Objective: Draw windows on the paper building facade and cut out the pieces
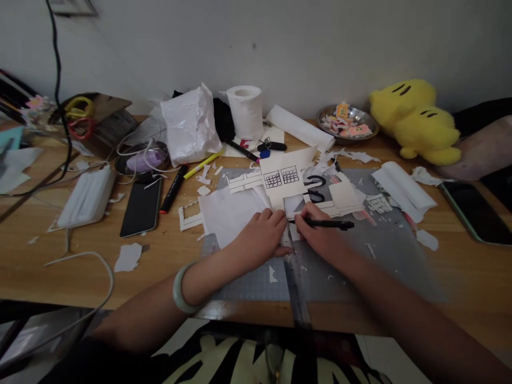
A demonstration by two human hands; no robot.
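My left hand [262,234] lies palm down with its fingers stretched out, pressing on white paper [232,210] and the top of a metal ruler [296,282] on the grey cutting mat [360,261]. A pale green bangle [182,290] sits on that wrist. My right hand [320,234] is closed around a black pen [332,224], whose tip rests at the lower edge of a cream card cutout [286,181] drawn with small grid windows. Black scissors [316,188] lie just beyond the card.
A black phone [142,205], a white power strip [88,194], black and yellow markers, a toilet roll [246,111], a white plastic bag [190,125], a metal bowl of scraps [348,122], a yellow plush toy [418,120] and a second phone [476,210] surround the mat. Paper scraps lie scattered.
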